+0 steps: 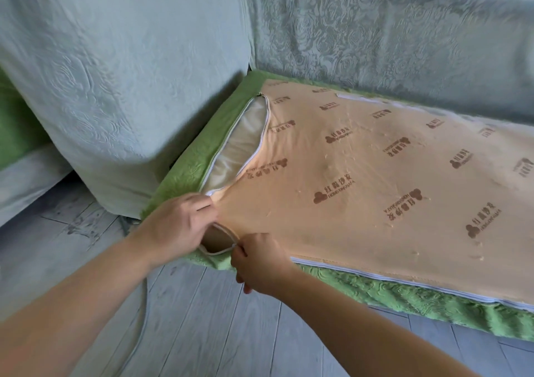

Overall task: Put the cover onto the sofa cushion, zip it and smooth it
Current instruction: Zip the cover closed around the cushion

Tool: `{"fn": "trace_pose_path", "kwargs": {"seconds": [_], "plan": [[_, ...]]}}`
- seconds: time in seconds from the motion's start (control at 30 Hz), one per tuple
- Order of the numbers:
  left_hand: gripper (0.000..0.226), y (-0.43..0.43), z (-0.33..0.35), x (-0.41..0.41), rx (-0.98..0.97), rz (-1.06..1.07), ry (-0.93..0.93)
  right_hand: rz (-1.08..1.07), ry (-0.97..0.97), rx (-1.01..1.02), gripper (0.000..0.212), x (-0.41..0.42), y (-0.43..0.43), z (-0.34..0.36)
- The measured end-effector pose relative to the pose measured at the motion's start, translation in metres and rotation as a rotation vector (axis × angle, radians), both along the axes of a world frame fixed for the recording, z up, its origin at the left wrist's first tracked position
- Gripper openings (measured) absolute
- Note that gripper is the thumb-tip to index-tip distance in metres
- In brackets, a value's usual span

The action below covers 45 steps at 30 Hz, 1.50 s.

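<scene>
— What does the right hand pinch?
— Something on the zip edge. Its fingers cover it, so I cannot tell what.
— And the left hand?
— Its fingertips are buried in a fold of the cover.
— The cushion?
— Only a pale strip shows through the open gap. The rest lies under the cover, which runs off the right edge.
— The print?
— Brown marks, mostly too small to read.

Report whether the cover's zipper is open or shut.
Partly open: zipper gapes along the side, baring the white cushion; front edge looks closed.
</scene>
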<state>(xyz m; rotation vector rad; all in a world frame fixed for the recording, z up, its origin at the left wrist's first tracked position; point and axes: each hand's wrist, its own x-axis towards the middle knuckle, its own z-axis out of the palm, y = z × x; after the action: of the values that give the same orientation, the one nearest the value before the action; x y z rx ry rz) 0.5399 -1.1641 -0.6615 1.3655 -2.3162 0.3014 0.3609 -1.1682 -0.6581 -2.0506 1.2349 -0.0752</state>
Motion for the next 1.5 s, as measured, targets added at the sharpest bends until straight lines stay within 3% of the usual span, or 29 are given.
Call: {"fn": "trace_pose_path", "kwargs": {"seconds": [0.1,0.3,0.43,0.53,0.6,0.7,0.83,0.97,1.1,1.23,1.3,1.37,1.5], "plan": [[0.025,0.018,-0.013,0.006,0.037,0.076,0.211,-0.053,-0.027,0.020,0.036,0.018,0.004,0.002],[0.027,0.011,-0.021,0.016,0.344,0.130,0.610,-0.086,-0.051,0.098,0.036,0.062,0.001,0.002],[0.015,0.013,-0.011,0.030,0.439,0.449,0.954,-0.168,-0.094,0.261,0.036,0.081,-0.008,0.010],[0.023,0.013,-0.009,0.027,0.527,0.621,0.900,-0.240,-0.112,0.340,0.032,0.086,-0.016,0.015],[0.016,0.012,-0.008,0.017,0.578,0.671,0.825,-0.272,-0.124,0.361,0.029,0.087,-0.022,0.016],[0.014,0.006,-0.009,0.015,0.660,0.701,0.860,-0.244,-0.117,0.400,0.021,0.086,-0.028,0.019],[0.010,0.006,-0.013,0.021,0.680,0.655,0.990,-0.043,-0.033,0.270,0.031,0.079,-0.038,0.020],[0.014,0.019,-0.018,0.021,0.701,0.666,1.211,0.388,0.272,-0.303,0.021,0.070,-0.041,0.021],[0.021,0.021,-0.025,0.015,0.678,0.737,1.096,0.635,0.313,-0.656,0.016,0.069,-0.036,0.013],[0.018,0.022,-0.026,0.012,0.644,0.758,1.110,0.682,0.374,-0.717,0.035,0.068,-0.046,0.005],[0.016,0.026,-0.028,0.009,0.631,0.747,1.154,0.703,0.345,-0.796,0.035,0.067,-0.050,-0.001],[0.008,0.030,-0.028,0.004,0.630,0.729,1.176,0.793,0.284,-0.741,0.027,0.066,-0.051,0.010],[0.035,0.033,-0.033,-0.006,0.591,0.748,1.079,0.832,0.207,-0.724,0.023,0.068,-0.065,0.008]]}}
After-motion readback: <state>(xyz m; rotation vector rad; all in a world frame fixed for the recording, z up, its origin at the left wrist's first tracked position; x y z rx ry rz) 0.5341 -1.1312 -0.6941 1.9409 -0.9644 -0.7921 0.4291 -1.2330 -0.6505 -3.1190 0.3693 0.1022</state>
